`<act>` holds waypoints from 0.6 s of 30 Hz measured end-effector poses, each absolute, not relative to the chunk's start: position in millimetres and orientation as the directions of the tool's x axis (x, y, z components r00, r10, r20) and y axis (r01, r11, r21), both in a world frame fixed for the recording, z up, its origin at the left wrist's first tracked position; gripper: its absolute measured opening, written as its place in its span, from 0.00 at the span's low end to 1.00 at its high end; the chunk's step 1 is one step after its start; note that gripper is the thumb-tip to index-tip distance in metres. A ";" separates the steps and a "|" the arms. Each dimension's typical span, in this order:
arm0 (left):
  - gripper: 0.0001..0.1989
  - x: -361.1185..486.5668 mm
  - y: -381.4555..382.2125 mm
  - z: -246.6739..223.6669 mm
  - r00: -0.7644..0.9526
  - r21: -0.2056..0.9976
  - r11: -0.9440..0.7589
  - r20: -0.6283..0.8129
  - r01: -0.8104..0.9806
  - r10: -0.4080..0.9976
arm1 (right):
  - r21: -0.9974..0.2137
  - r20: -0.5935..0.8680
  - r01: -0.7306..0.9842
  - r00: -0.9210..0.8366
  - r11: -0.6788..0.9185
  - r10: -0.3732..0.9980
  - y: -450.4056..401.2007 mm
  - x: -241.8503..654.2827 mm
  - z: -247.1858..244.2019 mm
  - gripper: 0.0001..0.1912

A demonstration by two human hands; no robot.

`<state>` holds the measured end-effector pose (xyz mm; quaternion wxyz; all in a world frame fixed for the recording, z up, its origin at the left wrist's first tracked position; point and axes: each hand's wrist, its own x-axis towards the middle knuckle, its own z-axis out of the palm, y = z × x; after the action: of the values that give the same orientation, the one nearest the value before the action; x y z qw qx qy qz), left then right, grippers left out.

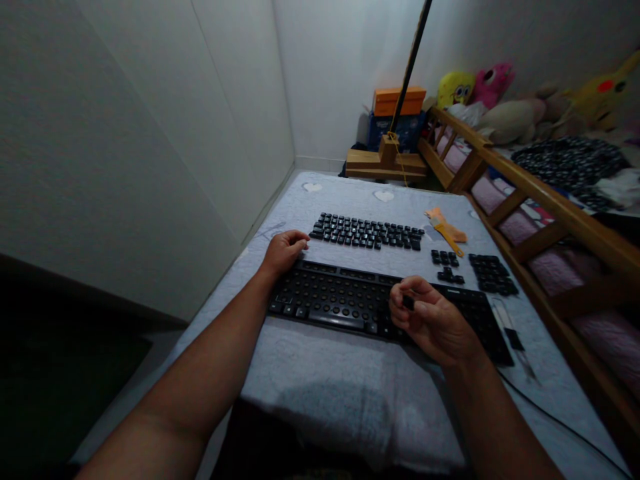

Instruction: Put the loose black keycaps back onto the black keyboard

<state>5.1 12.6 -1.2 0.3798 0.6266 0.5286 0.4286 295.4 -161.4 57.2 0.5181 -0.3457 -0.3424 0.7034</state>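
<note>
A black keyboard point(345, 293) lies on the cloth-covered table, most of its keys bare of caps, with the space bar and several bottom-row caps in place. Over its right-middle part, my right hand point(425, 317) pinches a small black keycap point(409, 302) between thumb and fingers. My left hand point(286, 252) is just beyond the keyboard's far left corner, fingers curled and thumb close to the fingertips. Anything between those fingertips is hidden. Beside them begin rows of loose black keycaps point(367, 232), laid out behind the keyboard.
Smaller keycap groups point(493, 273) sit at the right. Near them are a yellow-handled brush point(447, 235) on an orange cloth point(459, 235) and a keycap puller point(513, 339). The keyboard cable point(560, 421) runs to the lower right. A wooden bed rail point(530, 193) borders the table.
</note>
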 end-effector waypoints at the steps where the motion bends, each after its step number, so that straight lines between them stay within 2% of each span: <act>1: 0.13 4.8 13.1 -1.7 0.075 0.928 -0.155 0.138 0.339 0.988 | -0.835 -0.147 -0.496 -0.214 -0.238 0.966 -161.3 295.5 56.7 0.15; 5: 0.13 4.6 14.0 -2.2 0.077 0.926 -0.161 0.143 0.343 0.987 | -0.829 -0.191 -0.493 -0.193 -0.264 0.962 -161.0 294.9 55.6 0.12; 18: 0.13 6.9 11.0 2.6 0.075 0.932 -0.161 0.144 0.326 0.987 | -0.791 -0.204 -0.538 -0.218 -0.292 0.955 -160.9 293.3 55.7 0.11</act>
<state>6.9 11.0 2.6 0.3810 0.6265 0.5238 0.4335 293.3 -160.9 55.7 0.5168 -0.3523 -0.2952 0.7223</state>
